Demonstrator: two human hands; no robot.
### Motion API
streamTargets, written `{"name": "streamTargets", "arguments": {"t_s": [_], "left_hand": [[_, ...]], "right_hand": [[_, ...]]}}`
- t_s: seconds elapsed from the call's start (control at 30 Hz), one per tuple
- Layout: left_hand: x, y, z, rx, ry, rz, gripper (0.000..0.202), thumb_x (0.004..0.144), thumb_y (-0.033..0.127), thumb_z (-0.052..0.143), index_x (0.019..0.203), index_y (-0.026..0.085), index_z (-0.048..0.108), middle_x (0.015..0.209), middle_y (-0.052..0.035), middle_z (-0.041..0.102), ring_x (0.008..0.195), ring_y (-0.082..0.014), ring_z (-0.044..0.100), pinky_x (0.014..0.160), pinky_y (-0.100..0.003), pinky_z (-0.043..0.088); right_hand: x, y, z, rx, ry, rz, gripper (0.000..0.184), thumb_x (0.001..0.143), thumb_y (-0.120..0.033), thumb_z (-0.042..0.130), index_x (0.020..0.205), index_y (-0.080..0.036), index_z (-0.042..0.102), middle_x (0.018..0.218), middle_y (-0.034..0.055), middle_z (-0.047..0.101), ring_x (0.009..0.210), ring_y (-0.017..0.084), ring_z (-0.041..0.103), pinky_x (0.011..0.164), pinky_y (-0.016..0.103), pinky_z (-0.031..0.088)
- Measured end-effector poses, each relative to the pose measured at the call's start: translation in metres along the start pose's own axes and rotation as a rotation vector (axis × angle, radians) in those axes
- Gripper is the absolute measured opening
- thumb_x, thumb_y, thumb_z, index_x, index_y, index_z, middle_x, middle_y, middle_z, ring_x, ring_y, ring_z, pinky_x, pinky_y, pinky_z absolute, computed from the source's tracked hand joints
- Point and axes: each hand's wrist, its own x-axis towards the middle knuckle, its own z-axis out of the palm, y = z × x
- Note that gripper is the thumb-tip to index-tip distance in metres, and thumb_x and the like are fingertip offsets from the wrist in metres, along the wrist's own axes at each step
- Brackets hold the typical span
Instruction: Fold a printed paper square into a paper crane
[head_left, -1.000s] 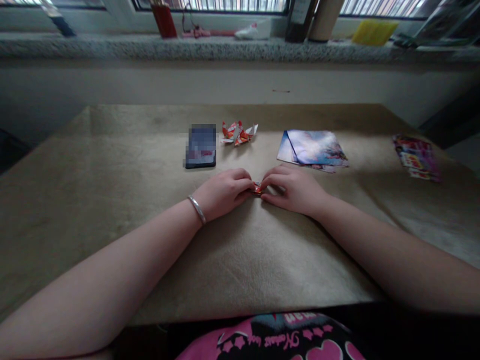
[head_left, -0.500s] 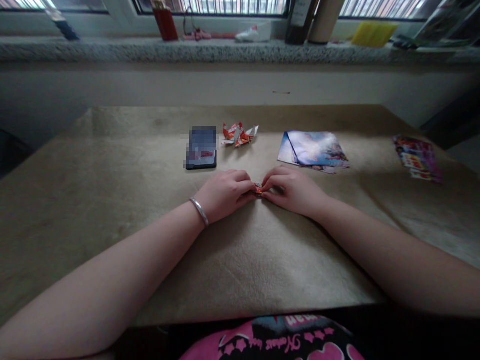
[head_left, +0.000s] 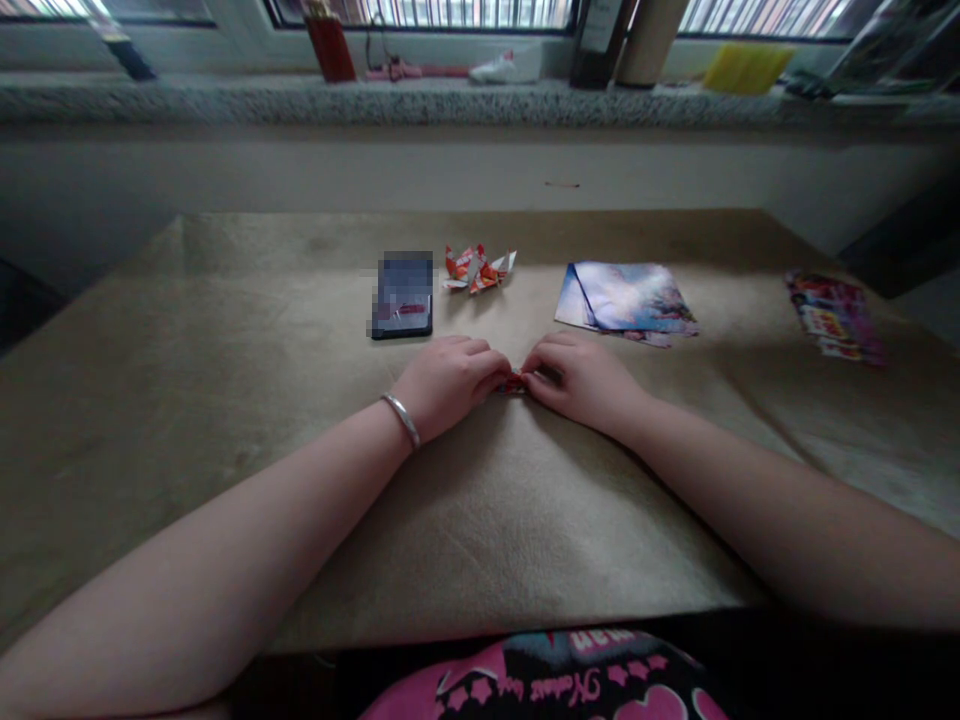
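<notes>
A small folded piece of red and white paper lies low over the middle of the table, mostly hidden by fingers. My left hand, with a silver bangle at the wrist, pinches its left side. On the right side, the thumb and fingertips of my right hand are closed on the same paper. Just beyond my hands sit folded red and white paper pieces with pointed tips. Left of them lies a dark phone, its screen blurred out.
A stack of blue and pink picture sheets lies beyond my right hand. Farther right are colourful printed cards. A tan cover lies over the table. Behind it, a stone windowsill carries a red bottle and a yellow object.
Both hands have shifted very slightly, and the fingers now cover the folded paper a little differently. Both keep their pinch on it. The other things stay where they were.
</notes>
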Motion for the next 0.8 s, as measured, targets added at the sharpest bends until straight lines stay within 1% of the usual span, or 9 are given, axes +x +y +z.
{"name": "streamTargets", "arguments": {"t_s": [0.1,0.17,0.27,0.37,0.47,0.63,0.8], "left_hand": [[-0.0006,-0.0005,0.002,-0.06,0.029,-0.009,0.017,0.09,0.024,0.053,0.088,0.017,0.068,0.084,-0.0046,0.065,0.072,-0.0139,0.059,0.066,-0.024,0.045],[-0.0006,-0.0013,0.0037,-0.105,0.043,-0.017,0.016,0.09,0.021,0.053,0.088,0.015,0.067,0.09,-0.0063,0.065,0.075,-0.0137,0.06,0.069,-0.024,0.046],[-0.0001,-0.0027,0.0062,-0.138,0.052,-0.007,0.015,0.089,0.02,0.052,0.089,0.015,0.066,0.097,-0.0073,0.065,0.084,-0.015,0.061,0.076,-0.026,0.048],[0.0004,-0.0033,0.007,-0.117,0.026,0.002,0.013,0.088,0.02,0.053,0.09,0.016,0.065,0.091,-0.005,0.067,0.084,-0.0156,0.061,0.078,-0.027,0.048],[0.0008,-0.0024,0.0056,-0.074,-0.001,-0.008,0.01,0.087,0.019,0.055,0.089,0.016,0.065,0.083,-0.0037,0.067,0.08,-0.0156,0.06,0.074,-0.026,0.046],[0.0009,0.0003,0.0035,-0.076,0.029,-0.02,0.009,0.086,0.021,0.057,0.091,0.015,0.061,0.081,-0.0041,0.066,0.078,-0.0156,0.059,0.072,-0.026,0.046],[0.0004,0.0027,0.0036,-0.074,0.072,0.041,0.009,0.086,0.019,0.055,0.093,0.015,0.059,0.084,-0.0043,0.064,0.078,-0.0147,0.058,0.072,-0.025,0.045]], "right_hand": [[0.0012,-0.0009,0.0014,0.034,0.019,0.05,0.01,0.08,-0.023,0.059,0.079,-0.016,0.066,0.076,0.0053,0.064,0.076,0.018,0.056,0.068,0.029,0.042],[0.0016,-0.0008,0.0021,0.053,0.024,0.074,0.012,0.08,-0.024,0.059,0.081,-0.017,0.067,0.076,0.005,0.065,0.076,0.018,0.056,0.068,0.029,0.042],[0.0017,0.0006,0.0032,0.044,0.033,0.069,0.018,0.081,-0.026,0.059,0.091,-0.016,0.07,0.085,0.007,0.067,0.083,0.02,0.058,0.075,0.031,0.044],[0.0012,0.0031,0.0049,0.025,0.034,0.044,0.021,0.08,-0.027,0.06,0.093,-0.016,0.072,0.093,0.0091,0.067,0.09,0.022,0.058,0.082,0.034,0.045],[0.0006,0.0057,0.0068,0.038,0.042,0.028,0.02,0.079,-0.027,0.061,0.091,-0.016,0.072,0.093,0.0094,0.067,0.09,0.022,0.059,0.083,0.035,0.046],[0.0001,0.0084,0.0075,0.103,0.058,0.002,0.015,0.077,-0.026,0.063,0.088,-0.018,0.07,0.092,0.0082,0.066,0.088,0.02,0.059,0.081,0.033,0.046],[-0.0003,0.0069,0.0052,0.14,0.029,-0.019,0.009,0.076,-0.021,0.062,0.084,-0.019,0.065,0.085,0.0055,0.064,0.082,0.019,0.057,0.073,0.03,0.044]]}}
